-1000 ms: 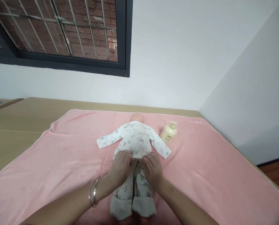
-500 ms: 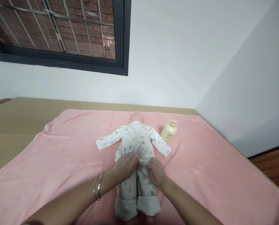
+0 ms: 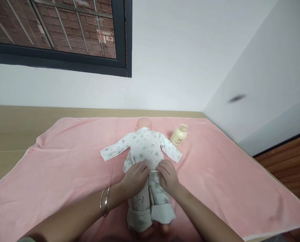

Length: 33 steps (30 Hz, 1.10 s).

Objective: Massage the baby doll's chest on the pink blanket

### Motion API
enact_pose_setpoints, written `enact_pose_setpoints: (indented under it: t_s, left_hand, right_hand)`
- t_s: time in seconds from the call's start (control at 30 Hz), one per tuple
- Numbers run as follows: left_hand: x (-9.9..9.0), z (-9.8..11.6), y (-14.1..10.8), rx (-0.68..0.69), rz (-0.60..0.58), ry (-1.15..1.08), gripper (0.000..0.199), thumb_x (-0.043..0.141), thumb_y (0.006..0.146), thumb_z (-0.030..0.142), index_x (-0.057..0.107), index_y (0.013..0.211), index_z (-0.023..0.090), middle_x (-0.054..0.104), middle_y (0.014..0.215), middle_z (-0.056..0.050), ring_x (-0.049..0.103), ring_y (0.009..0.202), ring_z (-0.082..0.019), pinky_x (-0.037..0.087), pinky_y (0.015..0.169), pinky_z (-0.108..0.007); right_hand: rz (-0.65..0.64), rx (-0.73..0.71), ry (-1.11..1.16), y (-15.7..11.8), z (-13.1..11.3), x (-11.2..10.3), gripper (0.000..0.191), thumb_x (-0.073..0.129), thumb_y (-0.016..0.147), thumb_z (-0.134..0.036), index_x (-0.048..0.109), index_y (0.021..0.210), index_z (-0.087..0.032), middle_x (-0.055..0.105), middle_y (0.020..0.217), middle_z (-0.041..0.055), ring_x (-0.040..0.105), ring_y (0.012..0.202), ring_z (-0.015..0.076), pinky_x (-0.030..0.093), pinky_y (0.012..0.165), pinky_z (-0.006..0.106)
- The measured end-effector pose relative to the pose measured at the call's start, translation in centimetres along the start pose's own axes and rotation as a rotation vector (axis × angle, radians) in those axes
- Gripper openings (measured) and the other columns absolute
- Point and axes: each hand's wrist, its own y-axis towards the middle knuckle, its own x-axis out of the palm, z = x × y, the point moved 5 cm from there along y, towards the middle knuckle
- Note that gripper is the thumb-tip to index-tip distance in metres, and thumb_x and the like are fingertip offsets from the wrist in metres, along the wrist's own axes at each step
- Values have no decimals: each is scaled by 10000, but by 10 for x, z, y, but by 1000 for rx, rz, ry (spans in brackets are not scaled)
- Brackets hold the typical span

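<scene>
A doll (image 3: 144,123) lies in the middle with its head toward the wall and its face hidden. It wears a white patterned top (image 3: 146,145), sleeves spread to both sides, and matching trousers (image 3: 141,201) with thick turned-up cuffs. At the waist, my left hand (image 3: 137,178) has its fingers closed on the cloth, left of centre. Opposite it, my right hand (image 3: 168,176) pinches cloth at the top's lower hem and the trousers' waist. Which layer each hand grips is partly hidden by the fingers.
A pale yellow pump bottle (image 3: 179,135) leans beside the doll's right-side sleeve. The pink blanket (image 3: 76,158) covers most of the wooden table (image 3: 8,127). Behind stand a white wall and a dark-framed window (image 3: 79,62) with bars. A small dark blur shows at the right.
My right hand has moved slightly up and inward to the waist, closer to my left hand. The trousers' waist edge now shows between the hands. The whole view has shifted slightly.
</scene>
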Motion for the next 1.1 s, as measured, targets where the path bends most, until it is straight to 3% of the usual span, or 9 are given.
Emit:
enact_pose_setpoints:
  t_s: [0.13,0.2,0.3,0.37,0.43,0.57,0.73,0.9,1.1]
  left_hand:
    - [-2,9,6,-27,-211,-152,70,570,860,191,599,797,205,649,810,-57,589,750,-223,463,672,-360]
    - [-8,2,17,-142,-230,-256,131,603,855,285,589,747,213,637,749,-42,586,704,-211,457,653,-348]
    - [-16,-28,45,-386,-60,-234,186,501,890,259,635,771,209,658,773,-69,621,764,-229,498,729,-375]
    - [-14,-51,64,-463,121,-153,294,448,887,213,693,1043,167,705,1102,-145,628,1100,-297,486,982,-466]
    - [-1,-72,78,-488,175,-133,463,394,902,188,613,1298,86,588,1414,-200,477,1390,-323,338,1184,-518]
    - [32,-96,80,-540,100,-157,577,341,938,198,443,1486,47,425,1586,-203,332,1518,-297,207,1263,-529]
    - [42,-102,64,-657,126,-196,589,351,1002,343,383,1540,106,338,1642,-176,225,1565,-296,182,1269,-562]
    - [45,-109,53,-741,181,-275,608,356,1016,387,348,1564,124,290,1663,-176,166,1579,-306,210,1266,-569]
    - [45,-112,45,-758,180,-254,623,315,1027,431,355,1561,111,290,1663,-171,175,1578,-300,166,1282,-565]
  right_hand:
    - [-325,139,92,10,17,5,235,430,959,-224,593,791,-221,618,769,50,580,769,214,484,729,378]
    - [-434,246,126,26,29,8,318,454,970,-305,563,682,-227,582,658,12,559,666,186,468,673,335]
    - [-215,455,82,61,54,9,328,430,978,-333,656,767,-225,676,743,35,633,742,200,514,731,348]
    - [-47,470,30,82,65,19,322,426,957,-294,721,1028,-188,740,1082,106,664,1055,248,516,958,415]
    - [-134,375,36,97,70,45,436,395,950,-260,673,1262,-137,638,1381,146,552,1324,269,409,1149,466]
    - [-387,321,47,100,81,81,547,308,1016,-293,476,1508,-122,450,1578,129,321,1522,271,213,1258,554]
    - [-412,427,48,86,95,77,534,306,1052,-382,425,1550,-228,307,1660,73,196,1568,295,138,1254,611]
    - [-351,511,20,80,102,73,571,311,1054,-407,343,1591,-215,285,1666,104,180,1573,295,133,1255,611]
    - [-418,563,-79,83,98,70,587,295,1058,-408,317,1600,-183,245,1679,115,161,1577,280,125,1266,571]
